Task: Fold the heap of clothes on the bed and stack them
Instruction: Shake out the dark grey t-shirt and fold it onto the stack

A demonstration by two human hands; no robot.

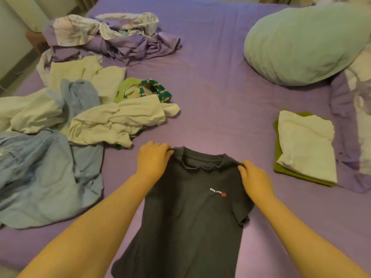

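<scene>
Right now the biggest thing I see is the bed [216, 81] with its purple sheet, and everything else lies on it. At the far right is a big pale green pillow [305, 43]. At the far left is a bunched-up purple and white cover [108, 37].

Nearer to me on the left is the heap of clothes [66, 127], all in a muddle. It has a light blue shirt [42, 177], some cream tops [118, 121] and a green striped thing [144, 89] poking out at the back.

Straight in front of me is a dark grey T-shirt [190, 217]. It lies front side up on the sheet, with the neck hole away from me and the bottom end near me. It has small white letters and a red dot on the chest.

On the right is a little stack: a folded white top [309, 145] lies on a folded green one [281, 169]. The stack is well apart from the T-shirt.

My left hand [153, 159] pinches the T-shirt at the left shoulder, fingers curled on the cloth. My right hand [255, 177] pinches the right shoulder the same way, so the neck is pulled a bit wavy between them.
</scene>
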